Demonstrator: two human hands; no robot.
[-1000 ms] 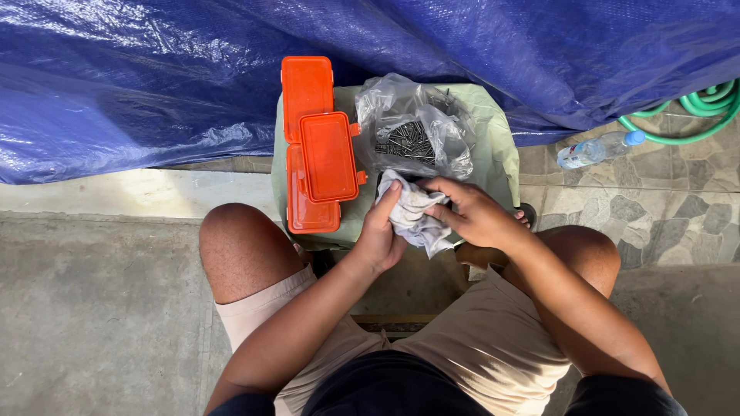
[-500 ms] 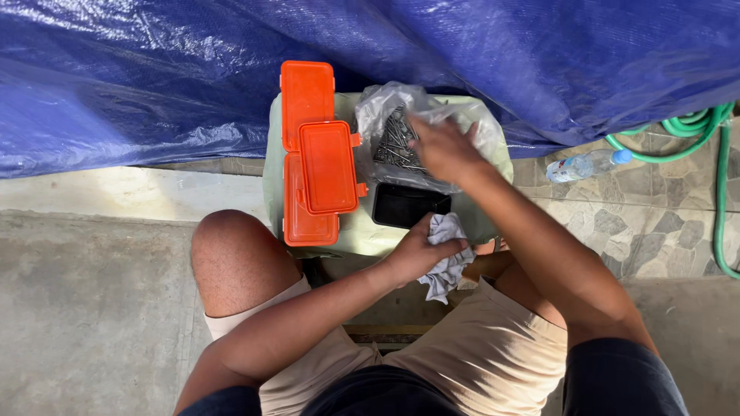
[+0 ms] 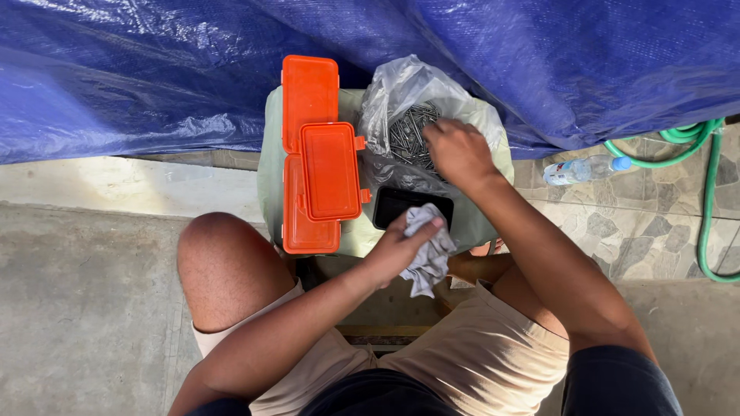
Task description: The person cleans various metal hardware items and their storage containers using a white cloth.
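the left hand (image 3: 401,245) is closed in a grip on a crumpled grey-white cloth rag (image 3: 426,250), which hangs from the fingers at the near edge of the small pale green desk (image 3: 270,166). the right hand (image 3: 456,150) reaches into the crinkled clear plastic bag (image 3: 401,96) that holds a heap of dark metal nails (image 3: 408,131); its fingers curl down among the nails, but whether they are closed on any cannot be told.

taking the long orange plastic case (image 3: 310,100) as the landmark: it lies on the desk with a smaller orange plastic lid or box (image 3: 331,171) resting on top of its near half. the bag of nails sits just to the right of the case, touching or almost touching it. a flat black rectangular tray (image 3: 397,204) lies to the right of the case's near end, partly under the rag. behind the case hangs a blue plastic tarpaulin (image 3: 154,77). far to the right of the case, on the stone paving, lie a clear plastic water bottle (image 3: 582,169) and a coiled green garden hose (image 3: 705,192).
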